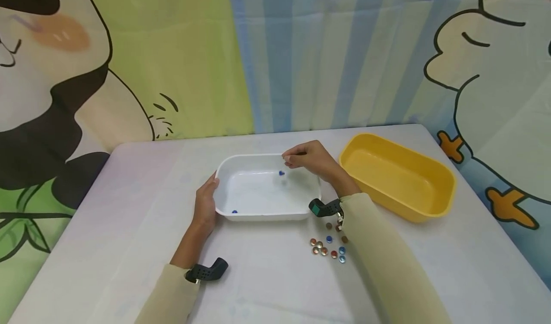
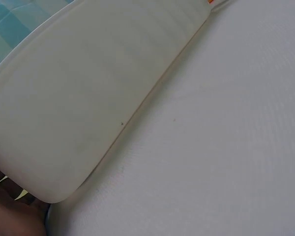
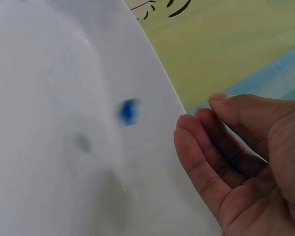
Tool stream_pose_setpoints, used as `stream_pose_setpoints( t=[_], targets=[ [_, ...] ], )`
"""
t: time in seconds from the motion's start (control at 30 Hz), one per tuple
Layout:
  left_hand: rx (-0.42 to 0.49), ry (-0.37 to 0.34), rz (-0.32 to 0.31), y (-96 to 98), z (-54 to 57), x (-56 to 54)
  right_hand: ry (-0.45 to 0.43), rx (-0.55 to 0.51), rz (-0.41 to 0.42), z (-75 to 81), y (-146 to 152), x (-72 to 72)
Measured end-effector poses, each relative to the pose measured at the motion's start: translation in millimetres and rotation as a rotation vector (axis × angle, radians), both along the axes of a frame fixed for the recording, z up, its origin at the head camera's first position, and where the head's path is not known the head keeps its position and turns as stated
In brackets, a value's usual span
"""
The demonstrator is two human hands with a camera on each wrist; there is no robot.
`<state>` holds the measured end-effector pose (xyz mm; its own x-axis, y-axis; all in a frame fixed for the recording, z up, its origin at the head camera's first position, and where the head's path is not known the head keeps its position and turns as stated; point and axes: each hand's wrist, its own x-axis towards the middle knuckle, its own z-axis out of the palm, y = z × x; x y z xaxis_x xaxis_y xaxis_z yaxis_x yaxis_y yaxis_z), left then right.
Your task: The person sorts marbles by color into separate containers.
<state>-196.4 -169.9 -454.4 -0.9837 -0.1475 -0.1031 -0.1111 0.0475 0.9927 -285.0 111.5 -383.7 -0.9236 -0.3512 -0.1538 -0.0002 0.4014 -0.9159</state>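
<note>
A white plastic tray (image 1: 262,190) stands on the table. My left hand (image 1: 205,205) holds it at the left end, thumb at the rim; in the left wrist view, fingers (image 2: 14,211) show beside its corner. Above the tray's far right part is my right hand (image 1: 312,159), fingers loosely bent and nothing between the fingertips. Just off those fingertips, a small shiny blue piece (image 3: 129,111) appears blurred over the tray's inner side, with a shadow apart from it. A second blue piece (image 1: 234,212) lies at the tray's near left corner.
A yellow plastic basin (image 1: 404,190) stands to the right, close behind my right forearm. Several small round shiny pieces, copper, red and blue (image 1: 329,239), lie on the white table (image 1: 258,276) in front of the tray. A printed cloth (image 1: 301,51) hangs behind.
</note>
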Motion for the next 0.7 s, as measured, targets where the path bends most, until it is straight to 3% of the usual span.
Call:
stream_pose_setpoints(
  t=[0.47,0.7],
  targets=[
    [-0.031,0.016,-0.014,0.1,-0.3,0.5,-0.003,-0.052,-0.029,-0.8,2.9,6.0],
    [-0.050,0.025,0.002,0.4,0.4,0.7,0.043,-0.092,0.010,1.0,11.4,17.5]
  ],
)
